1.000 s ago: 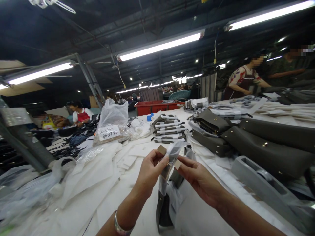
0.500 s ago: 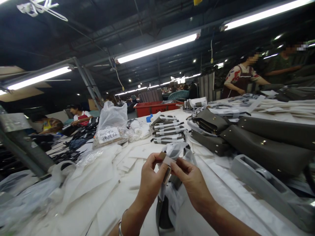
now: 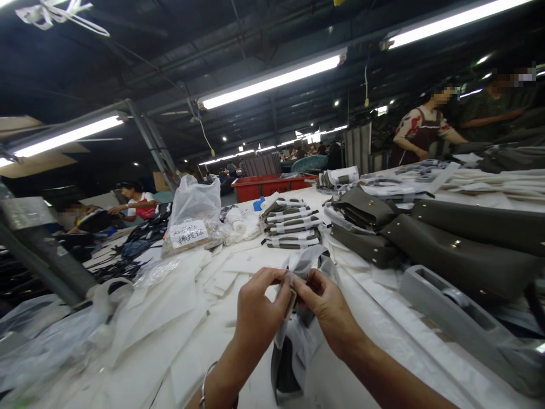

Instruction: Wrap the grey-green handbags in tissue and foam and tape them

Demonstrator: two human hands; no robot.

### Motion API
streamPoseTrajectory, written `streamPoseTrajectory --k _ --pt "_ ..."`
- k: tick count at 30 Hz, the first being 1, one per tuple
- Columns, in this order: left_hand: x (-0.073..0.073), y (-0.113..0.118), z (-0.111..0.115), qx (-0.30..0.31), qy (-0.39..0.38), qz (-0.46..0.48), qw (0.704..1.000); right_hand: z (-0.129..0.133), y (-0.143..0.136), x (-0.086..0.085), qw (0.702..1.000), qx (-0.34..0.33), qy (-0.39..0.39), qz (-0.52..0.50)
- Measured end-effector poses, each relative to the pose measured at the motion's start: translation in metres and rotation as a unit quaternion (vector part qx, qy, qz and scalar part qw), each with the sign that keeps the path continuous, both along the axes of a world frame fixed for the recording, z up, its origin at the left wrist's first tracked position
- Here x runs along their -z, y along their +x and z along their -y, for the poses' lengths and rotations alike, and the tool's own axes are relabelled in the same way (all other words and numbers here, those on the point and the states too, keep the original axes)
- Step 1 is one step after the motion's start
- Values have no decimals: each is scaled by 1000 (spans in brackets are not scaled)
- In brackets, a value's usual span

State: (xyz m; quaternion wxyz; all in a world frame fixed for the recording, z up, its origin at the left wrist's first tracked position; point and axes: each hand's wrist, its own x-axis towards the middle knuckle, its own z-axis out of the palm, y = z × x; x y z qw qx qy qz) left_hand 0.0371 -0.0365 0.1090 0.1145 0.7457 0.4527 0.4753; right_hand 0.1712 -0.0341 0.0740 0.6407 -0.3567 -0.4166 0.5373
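My left hand is closed in a pinch on a dark olive strap partly wrapped in thin white sheet. A narrow piece with a pale edge, perhaps a buckle, shows below the fingertips; I cannot make it out fully. Facing it, my right hand pinches the thin white wrapping at the same spot, so the fingertips of both hands nearly meet. The strap hangs down toward me, its lower part by the table. Just beyond the hands lies a stack of wrapped straps.
White sheets cover the table at left. A labelled plastic bag stands behind them. On the right are olive bags and a grey tape dispenser. Beyond are a red crate and a co-worker.
The fingers have pressed closer around the wrapping, and the small pale flap that stuck up between them is now mostly covered. At left, a co-worker has lifted a dark item.
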Motion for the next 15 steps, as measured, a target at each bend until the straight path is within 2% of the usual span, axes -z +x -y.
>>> streamPoseTrajectory --k 3,6,15 --pt "1 2 5 -96 76 -139 983 -1 -3 3 1000 12 8 -5" --pt "5 8 12 -126 84 -202 968 -1 -7 5 999 11 19 -28" --pt "39 23 16 -108 96 -155 977 7 0 5 996 -36 47 -67"
